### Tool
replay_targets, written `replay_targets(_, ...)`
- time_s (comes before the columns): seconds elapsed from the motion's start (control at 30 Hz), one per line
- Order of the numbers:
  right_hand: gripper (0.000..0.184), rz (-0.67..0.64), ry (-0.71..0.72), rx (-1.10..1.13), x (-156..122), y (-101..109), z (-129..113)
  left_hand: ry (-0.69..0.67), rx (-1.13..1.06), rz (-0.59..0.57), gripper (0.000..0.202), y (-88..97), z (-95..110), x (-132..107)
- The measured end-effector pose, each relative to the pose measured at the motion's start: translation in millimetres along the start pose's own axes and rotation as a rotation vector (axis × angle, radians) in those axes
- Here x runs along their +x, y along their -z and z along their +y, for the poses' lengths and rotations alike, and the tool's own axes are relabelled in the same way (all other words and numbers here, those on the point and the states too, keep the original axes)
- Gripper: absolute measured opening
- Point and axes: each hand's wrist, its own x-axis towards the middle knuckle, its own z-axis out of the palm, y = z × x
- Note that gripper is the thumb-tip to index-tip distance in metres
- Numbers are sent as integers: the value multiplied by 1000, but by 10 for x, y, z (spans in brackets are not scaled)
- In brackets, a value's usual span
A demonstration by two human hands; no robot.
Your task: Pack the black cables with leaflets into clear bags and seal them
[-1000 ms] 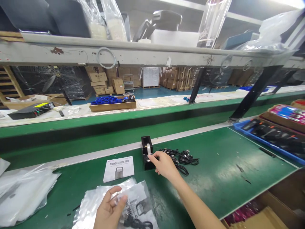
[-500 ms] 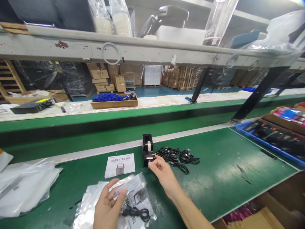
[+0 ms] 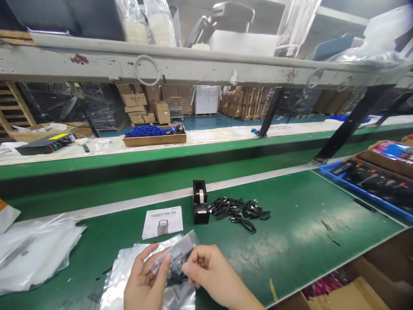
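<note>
My left hand [image 3: 146, 275] is closed on a small clear plastic bag [image 3: 179, 249], thumb in front and fingers behind. Inside the bag is a dark cable [image 3: 174, 275], partly covered by my hands. My right hand [image 3: 209, 271] pinches at the bag's right side; whether a bit of tape is between its fingertips I cannot make out. Beneath both hands lies a stack of clear bags [image 3: 118, 275]. A black tape dispenser [image 3: 200, 211] stands beyond them, beside a pile of black cables [image 3: 238, 209]. To its left rests a stack of printed booklets [image 3: 162, 222].
More plastic bags [image 3: 38, 254] lie at the left. A blue tray [image 3: 371, 189] of black items sits at the right, and cardboard boxes [image 3: 364, 288] stand below the table edge. Across the back runs a shelf beam [image 3: 193, 64]; a brown tray [image 3: 155, 140] holds blue rings.
My right hand has left the tape dispenser and come down and left to the bag. The bag in my left hand is now folded up smaller.
</note>
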Motion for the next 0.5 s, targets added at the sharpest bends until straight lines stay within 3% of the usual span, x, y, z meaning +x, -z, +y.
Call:
replay_targets(0.17,32,142,-1,-283,110,-71,99,-102,43,70,54,-30,-4,-139)
replay_targets(0.4,45,174,-54,-614,49,-39,116,4,-28,106,64,2,85,-145)
replay_targets(0.5,35,134,-74,-674,29,1,132,31,-16,98,61,122,104,-113)
